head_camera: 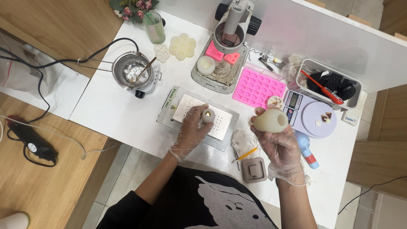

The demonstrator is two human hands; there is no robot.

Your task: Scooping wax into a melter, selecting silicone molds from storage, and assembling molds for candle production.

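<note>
My left hand point(191, 129), in a clear glove, holds a small round white candle point(207, 115) with a yellow centre over a flat metal plate point(227, 121). My right hand point(276, 142), also gloved, grips a pale egg-shaped silicone mould point(270, 120), raised above the white table point(123, 114). The two hands are apart, with the mould to the right of the plate.
A metal melting pot point(132, 70) with a stirrer stands at the back left. Nearby are a pink silicone mould tray point(255, 87), a digital scale point(313, 116), a white bin of tools point(330, 82), a small hand fan point(306, 148), a brown square mould point(254, 169) and a yellow-handled tool point(246, 154).
</note>
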